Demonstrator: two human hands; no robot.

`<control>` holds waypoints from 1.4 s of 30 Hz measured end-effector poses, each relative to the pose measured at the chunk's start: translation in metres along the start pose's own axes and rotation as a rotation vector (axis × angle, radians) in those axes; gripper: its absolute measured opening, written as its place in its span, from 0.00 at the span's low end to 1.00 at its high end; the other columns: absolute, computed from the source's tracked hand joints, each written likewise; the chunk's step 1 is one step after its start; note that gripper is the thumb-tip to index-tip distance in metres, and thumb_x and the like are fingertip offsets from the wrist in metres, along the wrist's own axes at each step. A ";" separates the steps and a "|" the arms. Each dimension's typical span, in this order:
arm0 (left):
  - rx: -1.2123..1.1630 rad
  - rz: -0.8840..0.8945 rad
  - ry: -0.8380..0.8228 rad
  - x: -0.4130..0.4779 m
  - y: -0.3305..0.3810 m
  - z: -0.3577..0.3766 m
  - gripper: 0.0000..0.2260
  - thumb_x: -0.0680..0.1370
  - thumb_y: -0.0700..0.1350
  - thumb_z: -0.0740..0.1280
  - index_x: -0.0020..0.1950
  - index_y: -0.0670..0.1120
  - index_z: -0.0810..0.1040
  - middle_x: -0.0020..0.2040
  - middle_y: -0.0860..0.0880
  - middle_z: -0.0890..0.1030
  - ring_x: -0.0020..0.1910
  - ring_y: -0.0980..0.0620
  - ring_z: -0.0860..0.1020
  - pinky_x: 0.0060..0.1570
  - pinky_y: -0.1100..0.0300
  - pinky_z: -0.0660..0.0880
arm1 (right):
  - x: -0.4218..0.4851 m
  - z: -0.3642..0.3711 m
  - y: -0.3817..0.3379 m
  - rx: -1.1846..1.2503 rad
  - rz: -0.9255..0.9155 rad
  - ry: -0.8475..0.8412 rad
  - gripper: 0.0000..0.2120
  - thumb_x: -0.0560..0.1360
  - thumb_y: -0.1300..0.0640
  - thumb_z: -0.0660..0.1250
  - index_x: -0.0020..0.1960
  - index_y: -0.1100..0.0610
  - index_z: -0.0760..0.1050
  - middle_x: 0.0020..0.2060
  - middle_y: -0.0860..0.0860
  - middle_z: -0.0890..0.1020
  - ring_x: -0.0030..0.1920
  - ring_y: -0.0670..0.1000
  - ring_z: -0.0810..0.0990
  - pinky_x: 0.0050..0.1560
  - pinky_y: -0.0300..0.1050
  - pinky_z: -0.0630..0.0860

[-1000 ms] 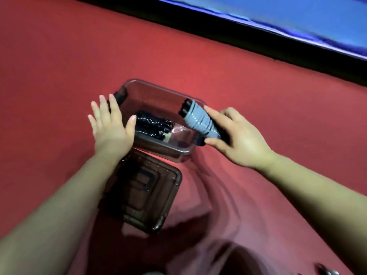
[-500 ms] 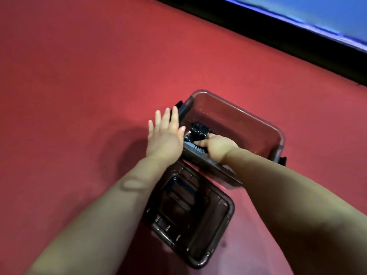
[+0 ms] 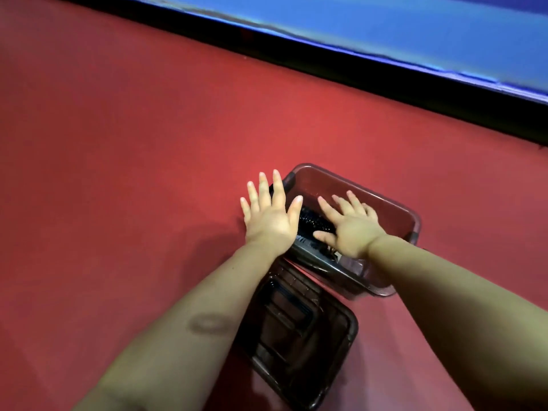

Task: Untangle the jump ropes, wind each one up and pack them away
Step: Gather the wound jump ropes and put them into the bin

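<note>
Head view: wound ropes (image 3: pixel 311 221) inside box (image 3: pixel 326 185), likely light, springy, best gripped round the coil; right hand (image 3: pixel 353 229) presses them, fingers straight, left hand (image 3: pixel 269 216) spread-fingered at box's left end.

One tinted box (image 3: pixel 385 200) is counted near the middle of the table (image 3: pixel 118 173). One lid (image 3: pixel 299 336) is counted too, lying loose just beside the box, toward the near edge. Two hands are tallied, the left hand (image 3: pixel 271 215) and the right hand (image 3: pixel 351 226), both with fingers spread. Inside the box, one dark wound rope bundle (image 3: pixel 311 222) is made out, and a greyish piece (image 3: pixel 307 243) is glimpsed beside it. The full rope count cannot be told.
</note>
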State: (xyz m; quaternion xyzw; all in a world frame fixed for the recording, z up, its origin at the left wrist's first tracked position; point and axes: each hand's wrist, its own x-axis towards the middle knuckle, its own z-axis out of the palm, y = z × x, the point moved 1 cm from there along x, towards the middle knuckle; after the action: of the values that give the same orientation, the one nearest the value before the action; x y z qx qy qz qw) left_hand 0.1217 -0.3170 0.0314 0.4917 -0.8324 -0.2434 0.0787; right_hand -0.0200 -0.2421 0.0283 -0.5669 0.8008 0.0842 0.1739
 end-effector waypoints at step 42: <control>0.422 0.880 -0.653 -0.294 0.188 0.170 0.31 0.79 0.62 0.45 0.75 0.54 0.31 0.76 0.50 0.32 0.74 0.48 0.30 0.73 0.48 0.33 | -0.428 0.231 0.193 -0.261 -0.471 -0.523 0.40 0.74 0.52 0.67 0.76 0.43 0.44 0.77 0.51 0.44 0.76 0.55 0.42 0.73 0.51 0.46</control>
State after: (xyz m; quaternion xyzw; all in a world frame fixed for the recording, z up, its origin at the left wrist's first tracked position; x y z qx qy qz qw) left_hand 0.0607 0.0657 0.0065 0.0047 -0.9698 -0.1558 -0.1875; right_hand -0.0313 0.2768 -0.0372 -0.7124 0.5595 0.2850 0.3135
